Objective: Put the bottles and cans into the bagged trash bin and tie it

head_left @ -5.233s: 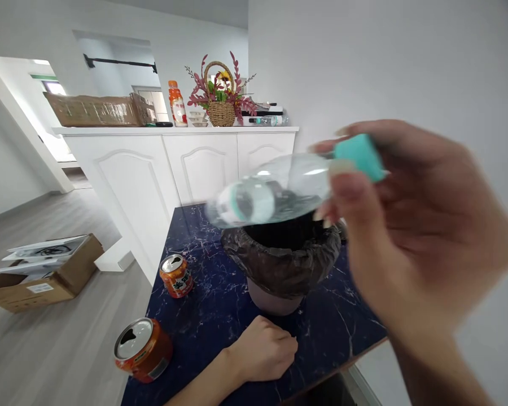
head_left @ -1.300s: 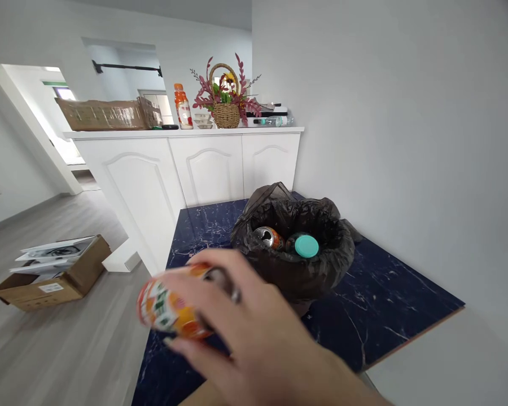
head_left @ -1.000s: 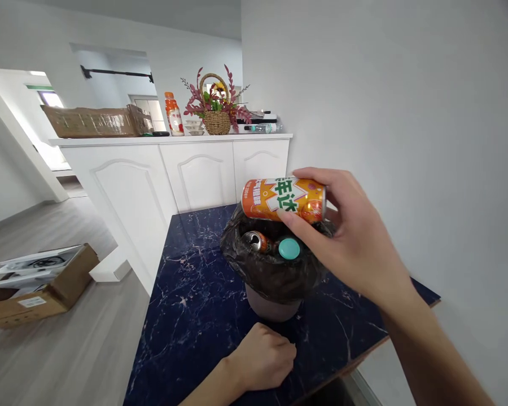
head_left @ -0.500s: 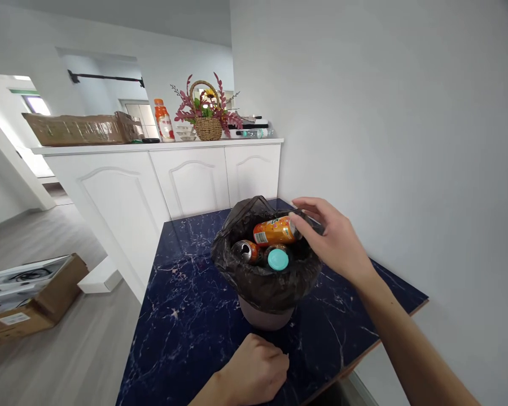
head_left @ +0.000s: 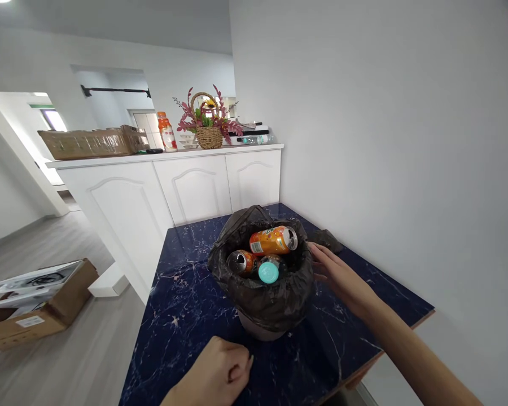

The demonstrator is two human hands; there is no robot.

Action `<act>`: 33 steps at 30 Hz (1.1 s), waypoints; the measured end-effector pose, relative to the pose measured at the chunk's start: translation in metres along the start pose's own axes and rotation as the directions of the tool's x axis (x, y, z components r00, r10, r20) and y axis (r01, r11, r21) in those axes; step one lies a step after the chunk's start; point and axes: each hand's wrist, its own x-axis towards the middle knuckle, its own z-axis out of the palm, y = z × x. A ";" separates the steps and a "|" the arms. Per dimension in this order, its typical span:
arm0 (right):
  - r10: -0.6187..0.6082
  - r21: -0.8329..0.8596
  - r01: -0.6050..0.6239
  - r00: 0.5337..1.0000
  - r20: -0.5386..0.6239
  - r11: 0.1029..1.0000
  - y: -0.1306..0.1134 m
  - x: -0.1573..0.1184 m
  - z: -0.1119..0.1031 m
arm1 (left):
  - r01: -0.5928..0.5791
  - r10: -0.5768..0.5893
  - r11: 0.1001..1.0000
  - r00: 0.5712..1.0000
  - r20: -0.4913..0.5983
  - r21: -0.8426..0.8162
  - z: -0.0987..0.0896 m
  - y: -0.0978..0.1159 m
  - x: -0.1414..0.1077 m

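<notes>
A small bin (head_left: 260,327) lined with a black plastic bag (head_left: 275,301) stands on the dark blue marble-patterned table. On top of its contents lies an orange drink can (head_left: 273,241), tilted, its opened end facing right. Below that are another orange can (head_left: 240,263), opened end up, and a bottle with a turquoise cap (head_left: 268,273). My right hand (head_left: 341,279) is at the bag's right side, fingers stretched out, fingertips at or touching the bag; some fingers are partly hidden. My left hand (head_left: 220,369) rests as a loose fist on the table in front of the bin, holding nothing.
The blue table (head_left: 186,304) meets a white wall on the right; a dark plastic piece (head_left: 325,239) lies behind the bin. White cabinets (head_left: 198,194) behind carry a flower basket (head_left: 209,137), juice bottle (head_left: 166,132) and cardboard box (head_left: 88,144). An open carton (head_left: 68,304) sits on the floor.
My right hand has let go of the upper orange can and moved down to the bag's right side. My left fist has shifted left. The head view has tilted slightly upward.
</notes>
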 end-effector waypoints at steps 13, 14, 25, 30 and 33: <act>0.145 0.261 -0.214 0.955 0.259 0.941 -0.019 0.007 -0.009 | 0.328 -0.688 0.571 0.691 -0.221 -0.752 -0.103 0.020 0.050; 0.130 0.257 -0.193 0.961 0.242 0.947 -0.023 0.007 -0.005 | 0.313 -0.678 0.572 0.701 -0.221 -0.758 -0.108 0.024 0.057; 0.153 0.216 -0.187 0.974 0.166 0.958 -0.041 -0.017 0.004 | 0.438 -0.740 0.586 0.632 -0.230 -0.681 -0.114 0.074 0.067; 0.196 0.173 -0.232 0.960 0.200 0.957 -0.046 -0.046 -0.008 | 0.437 -0.782 0.480 0.606 -0.145 -0.761 -0.110 0.076 0.047; 0.148 0.114 -0.161 0.983 0.111 0.980 -0.055 -0.055 -0.018 | 0.362 -0.756 0.506 0.623 -0.201 -0.783 -0.115 0.077 0.044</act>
